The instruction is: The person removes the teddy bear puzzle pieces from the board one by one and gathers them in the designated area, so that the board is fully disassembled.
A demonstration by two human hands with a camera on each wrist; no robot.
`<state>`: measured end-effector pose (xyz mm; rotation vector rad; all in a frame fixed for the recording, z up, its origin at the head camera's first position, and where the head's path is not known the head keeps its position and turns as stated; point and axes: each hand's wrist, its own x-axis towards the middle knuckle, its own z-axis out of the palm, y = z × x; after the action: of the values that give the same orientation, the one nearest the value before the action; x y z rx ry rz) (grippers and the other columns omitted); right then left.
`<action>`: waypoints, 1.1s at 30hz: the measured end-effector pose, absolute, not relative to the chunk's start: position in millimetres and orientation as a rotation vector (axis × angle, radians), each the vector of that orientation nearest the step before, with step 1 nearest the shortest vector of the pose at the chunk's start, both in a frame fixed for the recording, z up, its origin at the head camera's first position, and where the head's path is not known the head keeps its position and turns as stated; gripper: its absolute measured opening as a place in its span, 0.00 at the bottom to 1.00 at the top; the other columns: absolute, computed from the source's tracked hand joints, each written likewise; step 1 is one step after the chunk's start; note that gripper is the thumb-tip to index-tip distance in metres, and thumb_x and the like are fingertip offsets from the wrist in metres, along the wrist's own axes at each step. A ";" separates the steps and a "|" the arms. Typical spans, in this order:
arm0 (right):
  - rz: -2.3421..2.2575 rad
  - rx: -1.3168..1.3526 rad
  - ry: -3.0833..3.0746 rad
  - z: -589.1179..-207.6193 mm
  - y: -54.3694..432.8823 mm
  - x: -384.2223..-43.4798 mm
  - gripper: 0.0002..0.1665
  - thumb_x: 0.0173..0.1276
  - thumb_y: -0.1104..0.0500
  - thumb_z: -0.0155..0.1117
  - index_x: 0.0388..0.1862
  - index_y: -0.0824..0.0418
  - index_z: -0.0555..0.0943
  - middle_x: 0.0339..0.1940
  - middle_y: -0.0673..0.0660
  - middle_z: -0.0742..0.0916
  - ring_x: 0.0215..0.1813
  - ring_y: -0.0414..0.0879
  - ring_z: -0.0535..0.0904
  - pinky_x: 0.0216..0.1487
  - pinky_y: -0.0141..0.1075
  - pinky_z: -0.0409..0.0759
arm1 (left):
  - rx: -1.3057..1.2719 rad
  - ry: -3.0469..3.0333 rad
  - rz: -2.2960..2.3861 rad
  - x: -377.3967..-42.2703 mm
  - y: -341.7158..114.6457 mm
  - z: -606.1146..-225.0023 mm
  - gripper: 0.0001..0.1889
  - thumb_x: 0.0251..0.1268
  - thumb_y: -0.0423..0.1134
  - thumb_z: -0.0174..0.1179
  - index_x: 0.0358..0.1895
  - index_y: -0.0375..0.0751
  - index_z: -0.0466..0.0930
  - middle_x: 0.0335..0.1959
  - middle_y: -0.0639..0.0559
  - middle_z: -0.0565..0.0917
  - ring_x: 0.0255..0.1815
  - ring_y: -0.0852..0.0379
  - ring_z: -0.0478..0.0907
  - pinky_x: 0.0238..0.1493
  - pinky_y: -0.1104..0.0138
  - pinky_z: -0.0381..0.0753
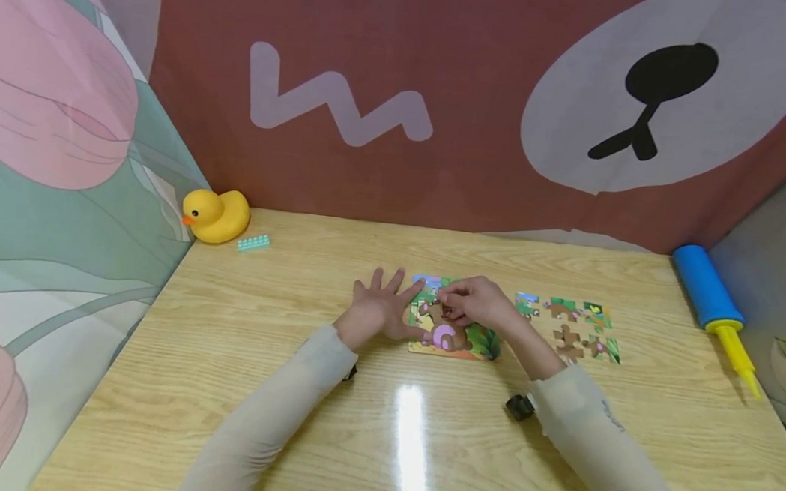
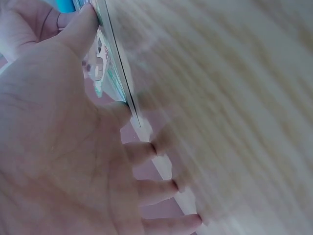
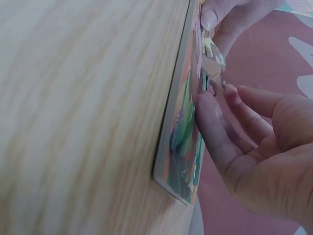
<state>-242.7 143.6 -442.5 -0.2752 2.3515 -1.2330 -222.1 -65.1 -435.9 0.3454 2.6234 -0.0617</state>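
A picture puzzle board (image 1: 430, 348) with a brown animal in a pink patch lies flat on the wooden table. My left hand (image 1: 377, 308) spreads over its left side, fingers straight, the thumb resting on the lower part and the index finger at the upper left. Above the board's middle, my right hand (image 1: 480, 303) pinches a puzzle piece (image 3: 214, 62) between thumb and fingers. That piece is tilted, and whether it touches the board I cannot tell. Several loose puzzle pieces (image 1: 568, 342) lie to the right of the board, partly behind my right forearm.
A yellow rubber duck (image 1: 222, 218) and a small teal toy brick (image 1: 254, 243) sit at the table's back left. On the right edge lies a blue pump (image 1: 706, 286) with a yellow nozzle. A printed brown cloth (image 1: 343, 175) stands behind the table (image 1: 282, 284).
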 end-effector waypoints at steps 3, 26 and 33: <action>-1.263 -0.287 2.318 -444.4 143.4 -242.9 0.15 0.79 0.57 0.58 0.56 0.63 0.84 0.48 0.63 0.89 0.44 0.49 0.87 0.44 0.40 0.89 | 0.344 2.622 -0.058 -222.1 -65.4 -435.9 0.53 0.56 0.84 0.46 0.81 0.74 0.32 0.86 0.55 0.33 0.85 0.37 0.33 0.78 0.35 0.49; -1.526 -0.155 2.130 -446.3 168.9 -240.3 0.18 0.78 0.65 0.53 0.63 0.72 0.75 0.41 0.61 0.87 0.37 0.46 0.88 0.45 0.41 0.89 | 0.352 2.624 -0.082 -222.8 -64.1 -439.1 0.54 0.56 0.84 0.46 0.81 0.74 0.31 0.86 0.55 0.32 0.85 0.38 0.33 0.78 0.35 0.49; -1.567 -0.124 2.095 -441.9 196.4 -237.6 0.21 0.80 0.63 0.53 0.66 0.73 0.71 0.39 0.56 0.88 0.38 0.44 0.89 0.44 0.40 0.89 | 0.363 2.627 -0.081 -222.2 -66.1 -438.6 0.53 0.57 0.84 0.45 0.81 0.74 0.31 0.86 0.56 0.32 0.85 0.37 0.32 0.78 0.35 0.49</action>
<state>-237.6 196.4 -441.9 -0.1236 2.0946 -1.5675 -222.2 -66.1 -438.6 0.3627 2.6270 -0.0808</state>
